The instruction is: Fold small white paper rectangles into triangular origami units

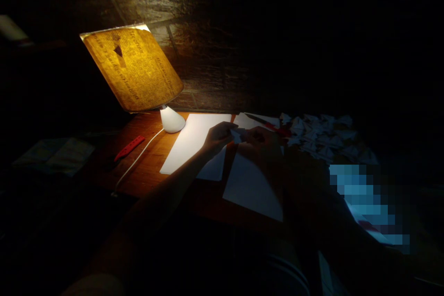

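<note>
Both hands meet over the lamplit part of a wooden table. My left hand (219, 135) is closed, its fingers pinching a small folded piece of white paper (237, 136). From the other side my right hand (259, 138) grips the same paper, its fingers dim in shadow. Below them lie a stack of white paper (194, 143) and a separate white sheet (253, 185). More paper (258, 119) sits behind my right hand, with a dark and red tool, maybe scissors (274, 126), across it. Several small folded paper shapes (315, 134) are gathered on the right.
A lamp with a printed yellow shade (135, 69) and white base (171, 120) stands at the back left, its cord (138, 155) running forward. A red cutter (129, 148) lies beside it. A stone wall (208, 69) rises behind. A bright, pixelated screen-like patch (364, 199) glows at right.
</note>
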Available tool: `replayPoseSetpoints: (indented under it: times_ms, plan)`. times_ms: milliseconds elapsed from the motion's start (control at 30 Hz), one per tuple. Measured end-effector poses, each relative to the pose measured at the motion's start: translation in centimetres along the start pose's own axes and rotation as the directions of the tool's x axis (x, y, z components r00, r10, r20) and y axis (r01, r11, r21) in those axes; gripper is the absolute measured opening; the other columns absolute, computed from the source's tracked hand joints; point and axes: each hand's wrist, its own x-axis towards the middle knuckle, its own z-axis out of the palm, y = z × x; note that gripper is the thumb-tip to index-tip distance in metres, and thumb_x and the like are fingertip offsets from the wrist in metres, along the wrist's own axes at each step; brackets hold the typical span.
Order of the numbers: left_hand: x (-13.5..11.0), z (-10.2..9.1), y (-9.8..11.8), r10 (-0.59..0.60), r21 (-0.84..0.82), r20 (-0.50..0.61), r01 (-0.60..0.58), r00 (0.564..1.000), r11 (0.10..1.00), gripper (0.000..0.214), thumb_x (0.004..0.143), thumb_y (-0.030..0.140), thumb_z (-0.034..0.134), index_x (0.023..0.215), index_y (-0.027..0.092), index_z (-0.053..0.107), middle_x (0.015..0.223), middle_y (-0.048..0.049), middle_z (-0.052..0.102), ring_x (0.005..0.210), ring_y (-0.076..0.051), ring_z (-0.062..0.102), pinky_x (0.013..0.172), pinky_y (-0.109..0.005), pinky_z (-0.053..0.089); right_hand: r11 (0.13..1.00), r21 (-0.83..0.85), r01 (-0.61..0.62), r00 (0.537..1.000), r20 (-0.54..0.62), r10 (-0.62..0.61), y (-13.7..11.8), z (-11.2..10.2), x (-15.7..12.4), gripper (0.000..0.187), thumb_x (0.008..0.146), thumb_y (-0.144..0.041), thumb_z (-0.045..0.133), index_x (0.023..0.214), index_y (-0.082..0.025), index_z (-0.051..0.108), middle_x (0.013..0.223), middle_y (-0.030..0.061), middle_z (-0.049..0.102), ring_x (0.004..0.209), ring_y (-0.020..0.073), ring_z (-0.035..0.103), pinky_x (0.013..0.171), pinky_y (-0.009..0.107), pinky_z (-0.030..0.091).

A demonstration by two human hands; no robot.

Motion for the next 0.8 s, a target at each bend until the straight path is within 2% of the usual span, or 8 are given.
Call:
replayPoseSetpoints:
  times_ms: [233,400,567,800]
  plan:
    - [0.4,0.0,-0.6,-0.032,-0.016,-0.044,0.031,0.999,0.999,0.041,0.069,0.035,0.094,0.099,0.014,0.075,0.097,-0.0093,0.081,0.089,-0.019,0.077,0.089,-0.035,0.061,0.999,0.003,-0.052,0.998,0.019,0.052,-0.2,0.0,-0.1,0.021,0.086,-0.039,0.069,0.075,-0.021,0.068,0.071,0.0019,0.069,0.070,0.0187,0.064,0.066,0.032,0.048]
    - [0.8,-0.3,-1.7,-0.058,-0.071,-0.085,0.052,0.995,0.996,0.046,0.060,0.042,0.098,0.089,0.015,0.074,0.083,-0.0051,0.078,0.076,-0.017,0.073,0.078,-0.032,0.059,0.998,0.039,-0.055,0.998,0.025,0.054,-0.7,-0.1,-0.1,0.021,0.085,-0.039,0.067,0.075,-0.021,0.068,0.068,0.0014,0.067,0.068,0.0185,0.063,0.065,0.031,0.047]
    - [0.8,-0.5,-1.8,-0.070,-0.042,-0.132,0.065,0.989,0.997,0.045,0.066,0.051,0.096,0.079,0.015,0.073,0.075,-0.0034,0.075,0.070,-0.015,0.069,0.069,-0.028,0.056,0.998,0.018,-0.063,0.997,0.053,0.062,0.0,0.0,0.0,0.024,0.087,-0.039,0.069,0.071,-0.021,0.067,0.066,0.0022,0.067,0.063,0.0183,0.062,0.060,0.031,0.046]
    - [0.9,-0.2,-1.2,-0.115,-0.105,-0.094,0.105,0.989,0.989,0.051,0.059,0.049,0.100,0.087,0.016,0.073,0.078,-0.0031,0.075,0.071,-0.014,0.069,0.068,-0.026,0.055,0.999,-0.035,-0.037,0.996,0.081,0.040,0.4,-0.1,0.3,0.029,0.092,-0.044,0.065,0.073,-0.022,0.068,0.066,0.0029,0.068,0.062,0.0180,0.062,0.059,0.030,0.046]
